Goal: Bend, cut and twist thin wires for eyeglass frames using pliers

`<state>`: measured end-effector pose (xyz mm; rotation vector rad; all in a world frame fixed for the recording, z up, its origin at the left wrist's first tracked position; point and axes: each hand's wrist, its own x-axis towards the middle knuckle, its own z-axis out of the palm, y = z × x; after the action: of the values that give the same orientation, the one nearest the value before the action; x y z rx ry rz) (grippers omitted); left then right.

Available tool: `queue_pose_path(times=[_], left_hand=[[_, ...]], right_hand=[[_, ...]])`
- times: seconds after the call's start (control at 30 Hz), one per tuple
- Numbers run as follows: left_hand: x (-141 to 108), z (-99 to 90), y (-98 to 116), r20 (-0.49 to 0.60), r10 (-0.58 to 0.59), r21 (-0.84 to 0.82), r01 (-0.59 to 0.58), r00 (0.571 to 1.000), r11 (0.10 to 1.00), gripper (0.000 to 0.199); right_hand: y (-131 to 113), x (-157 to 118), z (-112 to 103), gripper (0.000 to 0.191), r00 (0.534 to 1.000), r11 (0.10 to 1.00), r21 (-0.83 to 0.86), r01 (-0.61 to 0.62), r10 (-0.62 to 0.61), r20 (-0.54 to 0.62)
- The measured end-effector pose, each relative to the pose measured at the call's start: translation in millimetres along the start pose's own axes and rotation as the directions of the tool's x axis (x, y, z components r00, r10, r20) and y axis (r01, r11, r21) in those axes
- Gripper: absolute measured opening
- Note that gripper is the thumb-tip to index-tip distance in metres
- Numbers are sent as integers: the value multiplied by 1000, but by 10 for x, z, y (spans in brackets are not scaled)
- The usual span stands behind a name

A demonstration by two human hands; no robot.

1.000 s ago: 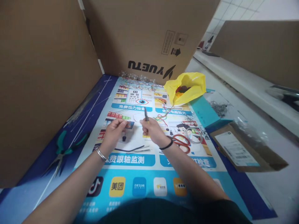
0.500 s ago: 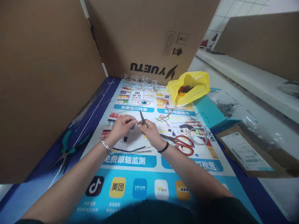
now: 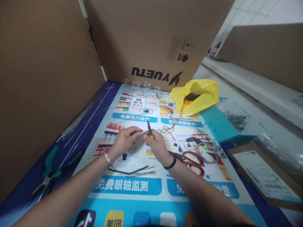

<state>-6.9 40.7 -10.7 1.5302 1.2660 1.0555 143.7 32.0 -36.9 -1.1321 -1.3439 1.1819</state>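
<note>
Above the printed mat, my left hand (image 3: 126, 142) is closed, its thumb and fingertips pinching something small and thin that I cannot make out. Close beside it on the right, my right hand (image 3: 155, 143) is wrapped round a small pointed tool (image 3: 149, 126) with dark blades, whose tip points up and away. The fingertips of both hands nearly meet. Thin dark rods (image 3: 142, 172) lie on the mat just below the hands. Red-handled scissors (image 3: 193, 161) lie right of my right wrist, next to a coil of silvery wire (image 3: 207, 153).
Teal-handled pliers (image 3: 50, 175) lie at the left. A yellow bag (image 3: 205, 96) stands at the back right, with coloured threads (image 3: 169, 129) trailing from it. Cardboard walls (image 3: 146, 37) rise behind and at the left. A brown parcel (image 3: 267, 176) lies at the right.
The view has shifted, so the hands and the objects on the mat appear lower and larger. Both hands keep their pinch, and the tool stays in my right hand.
</note>
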Motion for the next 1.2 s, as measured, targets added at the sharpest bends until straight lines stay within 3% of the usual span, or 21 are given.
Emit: queue_pose_path(times=[0.23, 0.63, 0.93, 1.2], left_hand=[[-18, 82, -36, -37, -128, -104, 124, 991, 987, 16], [-53, 93, -23, 31, -111, -149, 114, 993, 982, 18], [-71, 79, -40, -70, -17, -14, 16, 997, 1000, 19], [-72, 95, -2, -15, -50, -83, 49, 999, 995, 18]], right_hand=[[10, -16, -10, 11, 1000, 1000, -15, -12, 12, -20], [-65, -36, -16, 10, 1000, 999, -45, 10, -11, -11], [-61, -25, -29, 11, 1000, 998, -66, 15, -14, 23], [-41, -37, -24, 9, 998, 991, -123, 51, -47, 35]])
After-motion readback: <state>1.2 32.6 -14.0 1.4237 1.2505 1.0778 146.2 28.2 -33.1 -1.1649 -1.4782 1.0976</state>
